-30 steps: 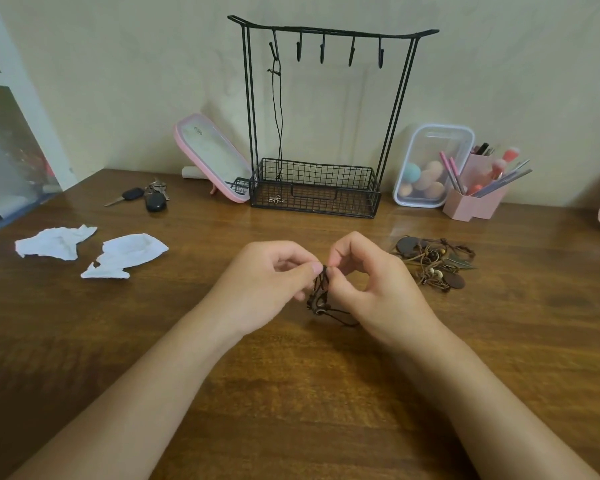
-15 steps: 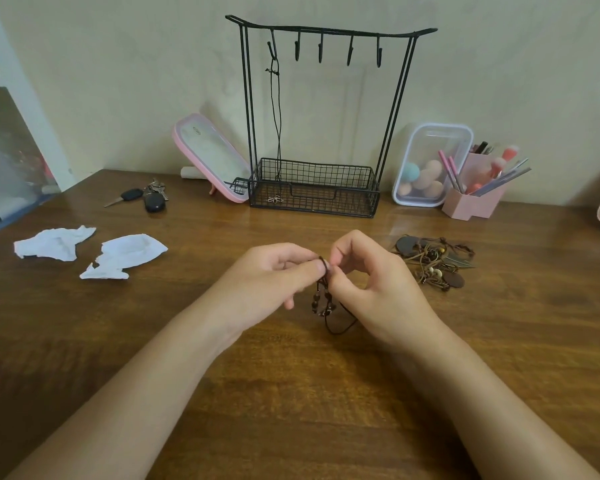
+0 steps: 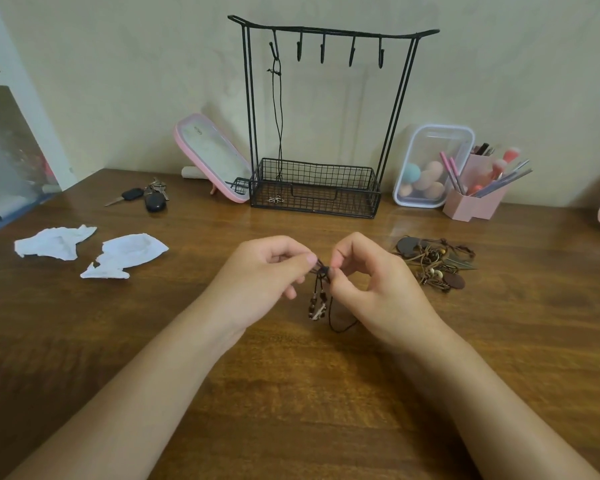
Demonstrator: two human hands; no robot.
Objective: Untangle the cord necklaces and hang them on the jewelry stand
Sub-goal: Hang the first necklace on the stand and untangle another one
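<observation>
Hands: the left hand (image 3: 264,271) and right hand (image 3: 371,282) are held close together just above the tabletop (image 3: 291,393). Both have curled fingers, and the same knot (image 3: 323,270) of dark cord is pinched by each between thumb and fingertip.
Cord necklace in work (image 3: 321,299): it is hung from the pinch between the hands, with beads and a small pendant dangling below and a thin loop trailing toward the tabletop.
Handling (judged): light, limp and thin. The knot is likely to be tightened by any tug, so hold is best taken at the knot itself and the strands teased apart.
Remaining tangle (image 3: 433,263): brown cords, beads and flat discs are heaped on the tabletop, beside the right hand.
Jewelry stand (image 3: 392,123): black wire, set at the back by the wall. One hung necklace (image 3: 278,126) is carried on the leftmost hook, with its pendant down in the basket base. Four hooks are bare.
Progress (judged): early.
Other items: keys (image 3: 146,197), paper scraps (image 3: 125,254).
</observation>
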